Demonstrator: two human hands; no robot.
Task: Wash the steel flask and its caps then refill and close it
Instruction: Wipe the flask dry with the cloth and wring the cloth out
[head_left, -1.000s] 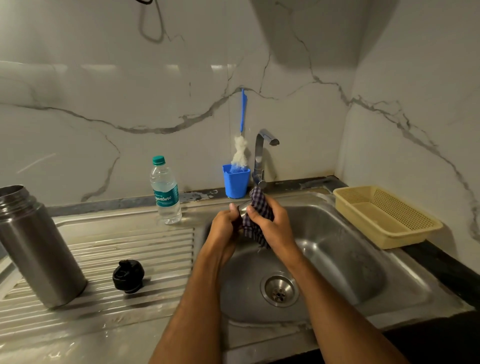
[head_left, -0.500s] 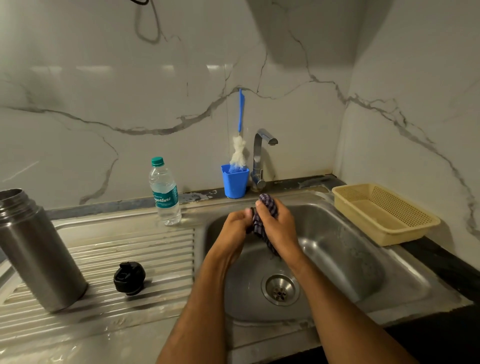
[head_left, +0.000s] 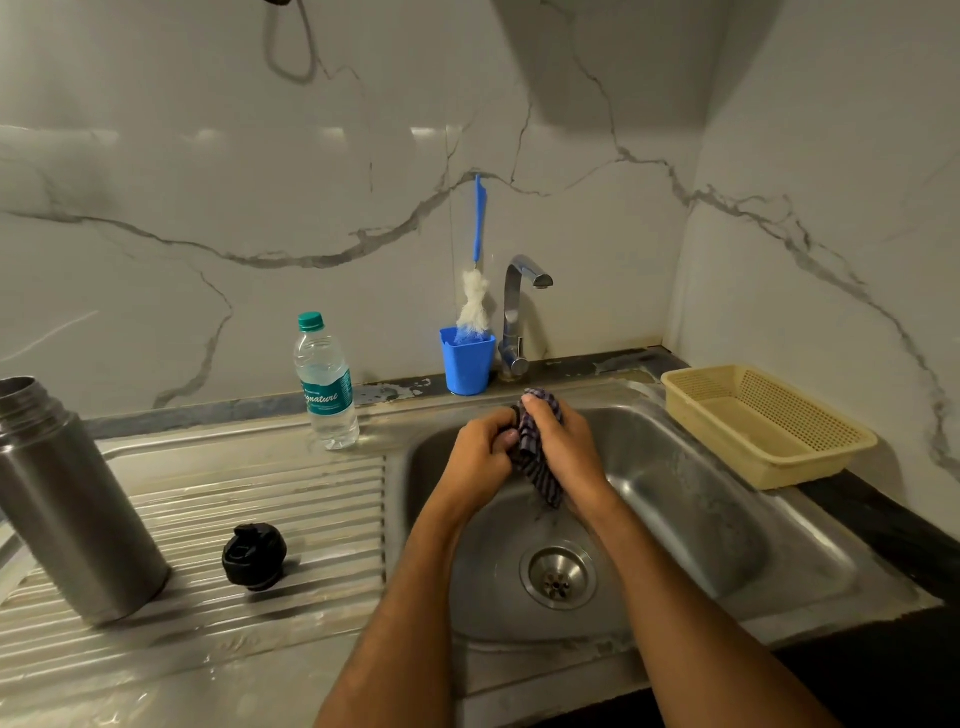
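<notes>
The steel flask (head_left: 67, 509) stands open-mouthed and upright on the ribbed drainboard at the far left. Its black inner cap (head_left: 254, 556) lies on the drainboard to the flask's right. Over the sink basin (head_left: 685, 499), my left hand (head_left: 480, 454) and my right hand (head_left: 569, 447) are pressed together, both gripping a dark checked cloth (head_left: 540, 473). The cloth bunches between my palms and its tail hangs down. Anything wrapped inside it is hidden by my fingers.
A plastic water bottle (head_left: 327, 384) with a green top stands behind the drainboard. A blue cup (head_left: 467, 364) holding a blue-handled brush (head_left: 475, 301) sits beside the tap (head_left: 519, 312), which is not running. A yellow basket (head_left: 763, 426) rests right of the sink. The drain (head_left: 558, 577) lies below my hands.
My hands have stayed over the basin and worked the cloth between them. The cloth now sits more tightly bunched, and the bit of metal seen between my hands earlier is covered.
</notes>
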